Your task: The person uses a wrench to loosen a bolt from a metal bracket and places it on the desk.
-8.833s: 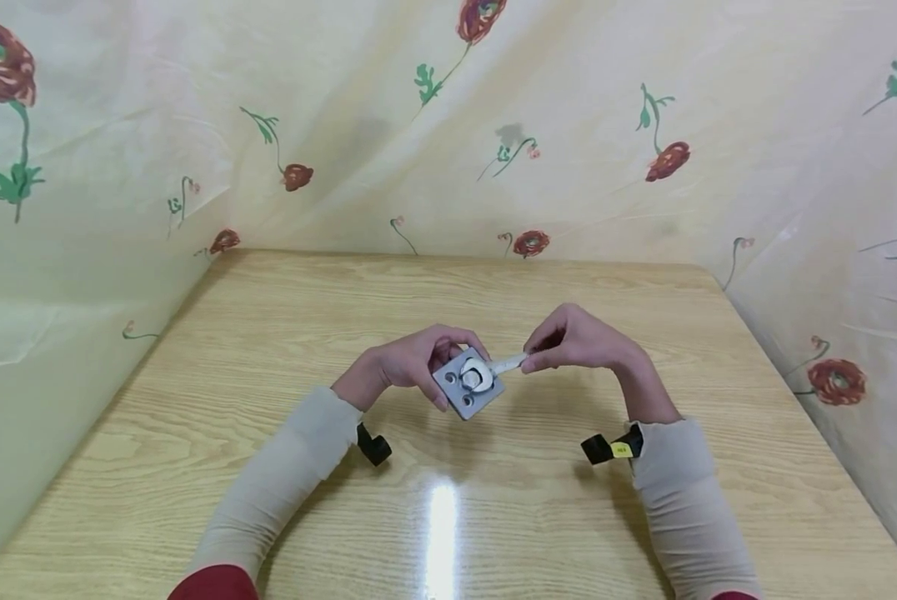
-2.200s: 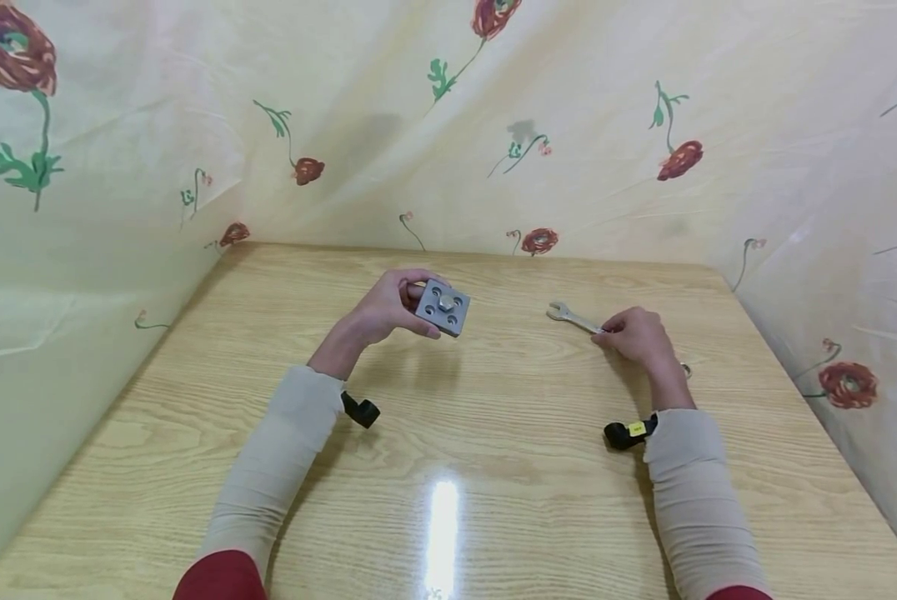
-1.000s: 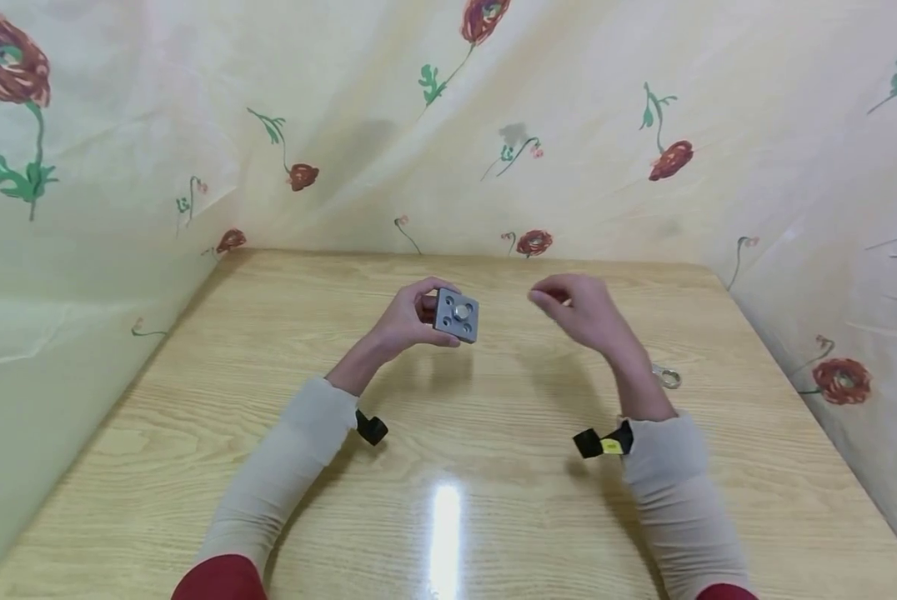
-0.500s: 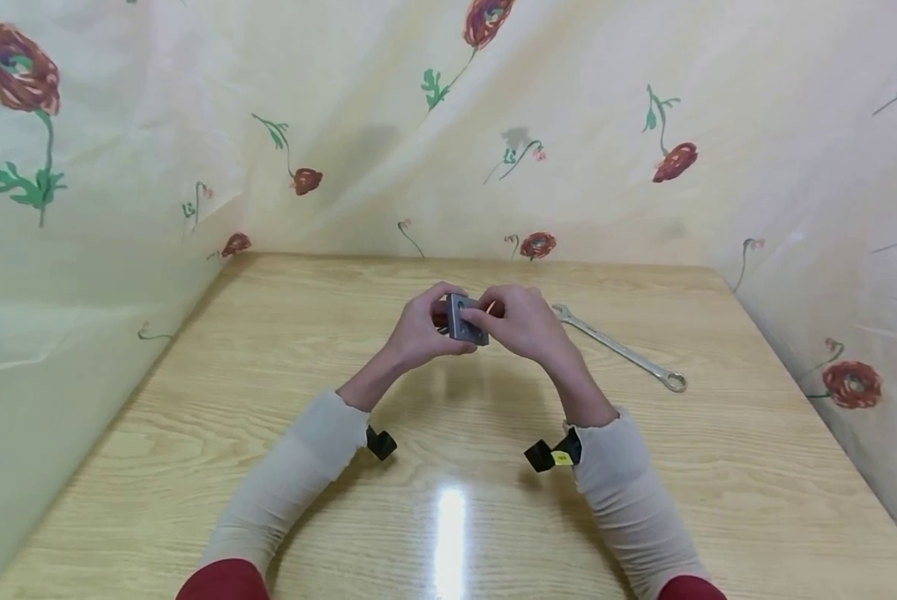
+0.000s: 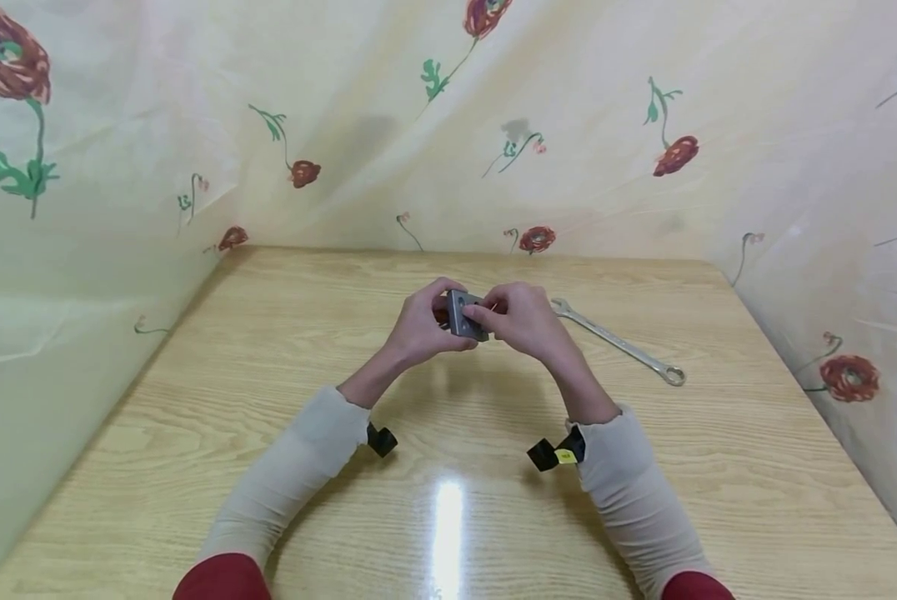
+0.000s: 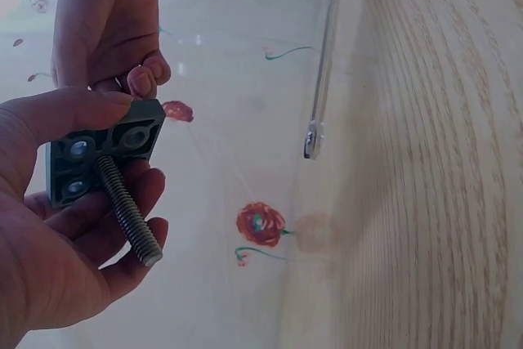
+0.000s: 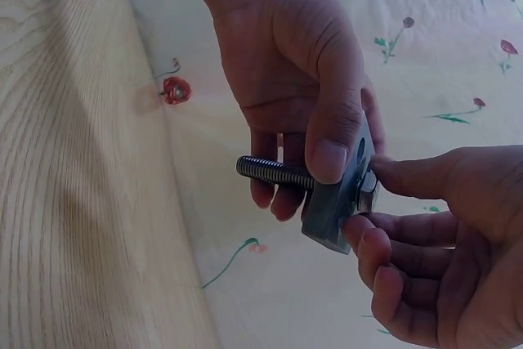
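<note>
My left hand [image 5: 416, 327] grips a square grey metal plate [image 7: 327, 218] by its edges, holding it above the table. A long hex bolt [image 6: 131, 214] passes through the plate's middle, its threaded shank sticking out well beyond the back face. Holes surround the bolt, as the left wrist view shows. On the front face, my right hand [image 5: 527, 321] pinches the bolt head [image 7: 369, 194] between thumb and fingers; the head sits close to the plate. In the head view the right fingers cover the bolt head. A combination wrench [image 5: 617, 342] lies on the table, right of both hands.
The light wooden table [image 5: 328, 500] stretches under both arms, with a bright glare streak near its front. Flower-patterned sheeting [image 5: 358, 125] hangs behind the table and along both sides. A small black camera [image 5: 542, 456] is strapped at the right wrist.
Earlier the right hand held the wrench on the bolt head, then laid it down at the right. It has since come back to the plate and pinched the bolt head. The left hand keeps the plate.
</note>
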`<state>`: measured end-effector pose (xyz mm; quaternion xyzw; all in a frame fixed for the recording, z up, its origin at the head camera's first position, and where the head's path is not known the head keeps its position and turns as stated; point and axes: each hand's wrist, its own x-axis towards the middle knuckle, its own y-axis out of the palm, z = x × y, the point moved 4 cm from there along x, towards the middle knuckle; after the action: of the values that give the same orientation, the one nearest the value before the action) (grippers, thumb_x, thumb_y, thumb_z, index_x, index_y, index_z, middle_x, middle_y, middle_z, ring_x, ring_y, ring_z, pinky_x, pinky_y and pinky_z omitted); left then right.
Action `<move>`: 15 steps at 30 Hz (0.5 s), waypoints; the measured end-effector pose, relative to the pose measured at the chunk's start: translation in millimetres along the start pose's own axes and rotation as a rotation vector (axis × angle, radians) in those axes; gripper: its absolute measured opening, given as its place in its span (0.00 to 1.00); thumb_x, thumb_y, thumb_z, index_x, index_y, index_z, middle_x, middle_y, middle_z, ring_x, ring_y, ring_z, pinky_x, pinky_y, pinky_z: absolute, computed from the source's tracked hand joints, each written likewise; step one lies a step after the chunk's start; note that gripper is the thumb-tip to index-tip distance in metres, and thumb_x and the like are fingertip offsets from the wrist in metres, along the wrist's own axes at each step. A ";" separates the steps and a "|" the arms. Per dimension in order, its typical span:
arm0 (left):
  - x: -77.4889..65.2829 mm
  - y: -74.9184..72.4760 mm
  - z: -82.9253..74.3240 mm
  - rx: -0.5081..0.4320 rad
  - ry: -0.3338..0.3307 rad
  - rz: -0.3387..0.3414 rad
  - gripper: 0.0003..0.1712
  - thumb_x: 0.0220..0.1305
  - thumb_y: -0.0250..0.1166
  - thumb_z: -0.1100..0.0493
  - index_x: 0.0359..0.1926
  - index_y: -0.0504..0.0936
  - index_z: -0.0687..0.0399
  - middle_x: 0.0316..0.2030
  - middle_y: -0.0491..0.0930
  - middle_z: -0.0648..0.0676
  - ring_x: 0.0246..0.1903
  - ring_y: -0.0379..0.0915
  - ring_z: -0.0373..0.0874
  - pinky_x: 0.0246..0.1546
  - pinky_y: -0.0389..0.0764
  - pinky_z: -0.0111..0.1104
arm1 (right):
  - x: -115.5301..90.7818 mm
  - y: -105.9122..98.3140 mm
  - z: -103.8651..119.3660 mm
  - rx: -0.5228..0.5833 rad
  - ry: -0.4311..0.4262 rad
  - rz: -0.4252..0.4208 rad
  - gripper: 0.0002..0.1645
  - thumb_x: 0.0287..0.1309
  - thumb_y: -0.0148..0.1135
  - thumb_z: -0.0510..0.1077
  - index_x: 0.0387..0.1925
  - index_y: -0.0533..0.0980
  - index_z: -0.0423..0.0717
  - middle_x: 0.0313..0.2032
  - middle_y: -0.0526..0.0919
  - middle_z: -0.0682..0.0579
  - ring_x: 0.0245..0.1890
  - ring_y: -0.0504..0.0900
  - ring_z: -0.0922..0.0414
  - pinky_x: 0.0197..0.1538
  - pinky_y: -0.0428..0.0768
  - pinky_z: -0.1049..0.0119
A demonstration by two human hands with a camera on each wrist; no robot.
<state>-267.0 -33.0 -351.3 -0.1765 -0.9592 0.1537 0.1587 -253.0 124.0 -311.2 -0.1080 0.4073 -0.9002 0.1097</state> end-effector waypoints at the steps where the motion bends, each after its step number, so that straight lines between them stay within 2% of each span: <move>1: 0.1 0.2 -0.7 0.000 -0.001 0.001 0.34 0.45 0.77 0.69 0.55 0.74 0.59 0.44 0.86 0.66 0.44 0.84 0.52 0.52 0.85 0.43 | -0.2 -0.5 -0.1 0.002 -0.003 -0.002 0.17 0.64 0.66 0.52 0.37 0.85 0.41 0.29 0.88 0.45 0.23 0.82 0.54 0.25 0.77 0.66; 6: 0.4 0.2 -4.0 0.006 -0.003 0.008 0.34 0.46 0.77 0.69 0.56 0.74 0.59 0.44 0.86 0.66 0.44 0.84 0.52 0.52 0.85 0.43 | -0.6 -2.5 0.8 -0.009 -0.043 -0.008 0.15 0.64 0.66 0.50 0.37 0.86 0.41 0.29 0.88 0.45 0.23 0.79 0.56 0.27 0.75 0.66; 15: -1.0 -1.4 -3.4 0.008 -0.011 0.008 0.35 0.46 0.78 0.68 0.56 0.75 0.58 0.45 0.86 0.65 0.44 0.84 0.52 0.51 0.85 0.42 | -3.0 -3.4 7.9 -0.070 -0.141 0.013 0.13 0.62 0.68 0.42 0.46 0.85 0.42 0.36 0.89 0.45 0.30 0.84 0.53 0.32 0.79 0.65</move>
<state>-265.3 -33.7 -348.0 -0.1789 -0.9587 0.1591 0.1533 -248.3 121.5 -303.8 -0.1722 0.4305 -0.8748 0.1402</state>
